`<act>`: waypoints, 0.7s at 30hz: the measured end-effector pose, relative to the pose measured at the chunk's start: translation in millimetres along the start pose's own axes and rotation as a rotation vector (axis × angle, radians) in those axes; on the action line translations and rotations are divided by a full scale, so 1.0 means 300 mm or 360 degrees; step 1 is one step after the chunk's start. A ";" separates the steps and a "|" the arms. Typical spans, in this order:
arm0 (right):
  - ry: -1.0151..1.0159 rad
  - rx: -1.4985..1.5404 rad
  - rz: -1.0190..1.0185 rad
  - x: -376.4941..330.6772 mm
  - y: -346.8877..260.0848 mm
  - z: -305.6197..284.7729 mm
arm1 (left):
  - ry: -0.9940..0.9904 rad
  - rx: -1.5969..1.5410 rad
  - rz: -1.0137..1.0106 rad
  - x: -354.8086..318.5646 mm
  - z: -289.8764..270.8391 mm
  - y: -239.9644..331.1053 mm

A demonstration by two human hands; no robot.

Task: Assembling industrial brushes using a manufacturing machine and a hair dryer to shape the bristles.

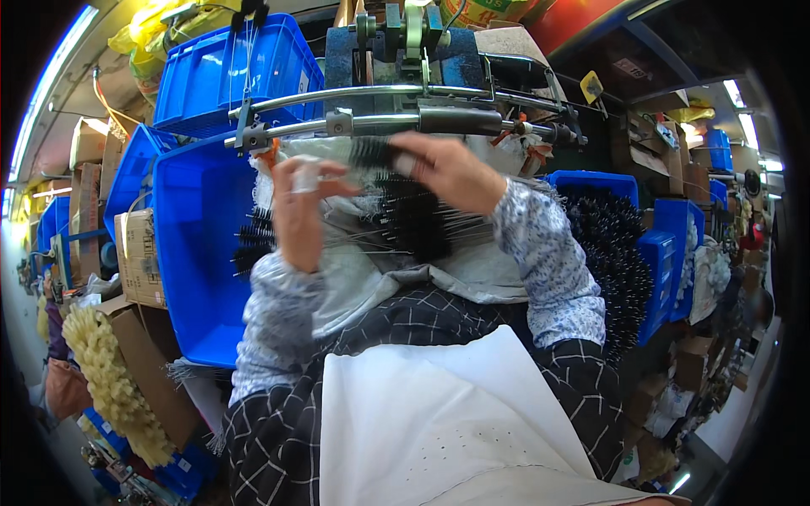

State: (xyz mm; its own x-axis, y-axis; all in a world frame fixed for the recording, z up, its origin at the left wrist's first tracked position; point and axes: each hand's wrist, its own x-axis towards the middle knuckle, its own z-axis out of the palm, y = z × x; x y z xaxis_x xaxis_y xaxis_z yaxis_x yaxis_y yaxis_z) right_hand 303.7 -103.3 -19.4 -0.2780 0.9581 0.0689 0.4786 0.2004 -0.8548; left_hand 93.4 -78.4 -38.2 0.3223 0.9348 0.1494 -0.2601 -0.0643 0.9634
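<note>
A black bristle brush [371, 153], blurred by motion, lies crosswise just under the metal rods. My right hand [451, 171] grips its right end, with the fingers closed round it and white tape on one finger. Just left of the brush is my left hand [304, 202], its fingers bent and apart, also taped and slightly blurred. I see nothing held in it. Below my hands, a pile of black brushes with thin wire stems [415, 218] rests on a pale cloth [363, 291] over my lap. More black bristles [253, 240] show beside my left wrist.
A machine with horizontal steel rods [295, 99] stands ahead. On the left are a large blue bin [198, 253] and another blue crate [232, 72]. Many black brushes [603, 253] are heaped at my right by blue bins [675, 244]. Cardboard boxes [139, 253] stand farther left.
</note>
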 end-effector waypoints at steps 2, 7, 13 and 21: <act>0.0642 -0.0646 0.0002 0.045 0.097 -0.071 | 0.0224 0.0306 0.0025 -0.019 -0.158 0.018; 0.1004 -0.1639 0.0433 0.128 0.327 -0.212 | 0.1002 0.1404 -0.0166 -0.223 -0.722 -0.112; 0.0888 -0.1671 0.0610 0.160 0.362 -0.200 | 0.0593 0.0805 -0.0989 -0.335 -0.707 -0.166; 0.0899 -0.1674 0.0548 0.160 0.354 -0.203 | 0.0747 0.0779 -0.0764 -0.354 -0.685 -0.185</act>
State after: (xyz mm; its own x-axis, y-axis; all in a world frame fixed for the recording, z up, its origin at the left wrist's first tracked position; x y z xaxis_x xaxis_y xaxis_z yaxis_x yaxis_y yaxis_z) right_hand 391.9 -23.4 -75.5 0.2671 0.8949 0.3574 0.9629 -0.2623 -0.0630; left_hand -113.3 -102.2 -153.1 -0.1441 0.9410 -0.3063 0.2691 0.3352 0.9029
